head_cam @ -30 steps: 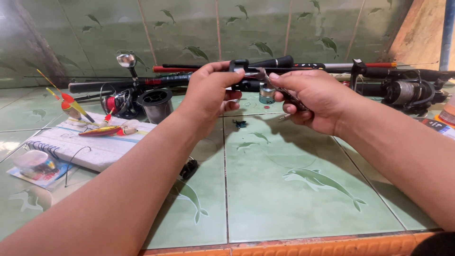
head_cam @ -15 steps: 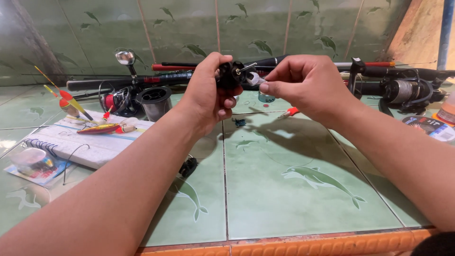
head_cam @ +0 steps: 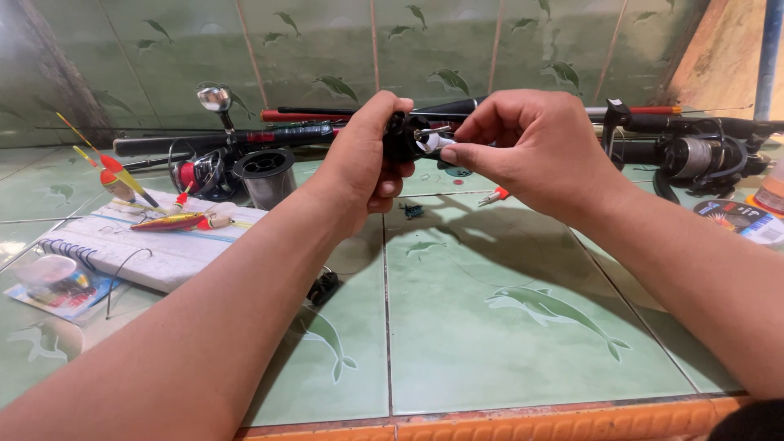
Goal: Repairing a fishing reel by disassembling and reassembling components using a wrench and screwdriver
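Black reel part [head_cam: 406, 135] half-hidden by hands

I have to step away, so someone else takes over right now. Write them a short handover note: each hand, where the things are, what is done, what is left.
Left hand: closed around a small black reel part, held up above the green tiled counter.
Right hand: fingertips pinch a small silvery piece at that part.
Around: fishing rods with a reel along the wall, a line spool and floats on a white board at left, a small red-tipped item on the tiles.
Done: part lifted and gripped.
Left: the silvery piece looks not yet settled; whether it is going on or coming off cannot be told.
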